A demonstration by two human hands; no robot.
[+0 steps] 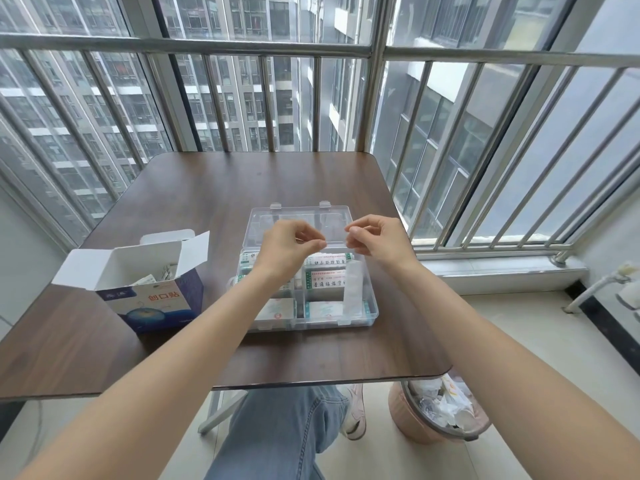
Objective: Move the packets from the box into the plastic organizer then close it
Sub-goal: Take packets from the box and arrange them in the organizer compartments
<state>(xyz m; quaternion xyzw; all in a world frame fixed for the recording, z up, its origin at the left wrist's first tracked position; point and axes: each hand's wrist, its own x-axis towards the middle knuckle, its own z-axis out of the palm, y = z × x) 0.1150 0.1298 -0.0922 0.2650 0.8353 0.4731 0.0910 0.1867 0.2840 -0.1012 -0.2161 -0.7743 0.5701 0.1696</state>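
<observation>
One plastic organizer [370, 308], one box [162, 306], two hands – all over one brown tabletop [194, 188].

The organizer is clear and sits mid-tabletop, toward the right edge, its lid [298, 218] laid open flat behind it toward the far edge, with two clips on the lid's far rim. Inside, dividers make approx. six compartments in view; each visible one holds white packets [327, 277] with green print, stacked flat. An exact packet count can't be made out. One pale strip stands up along the right-hand side of the tray.

The box, blue and white w/ red lettering, stands near the left edge just beside the organizer, top flaps open; a few packets lie loose at the bottom inside – number unclear.

Left hand [289, 245] and right hand [375, 239] hover above the organizer's back half, near each other but apart. Each has fingers curled, thumb to fingertip in a pinch; whether anything thin is held between them can't be told.

Under the tabletop's near right corner stands one pink bin [412, 424] full of white wrappers.
</observation>
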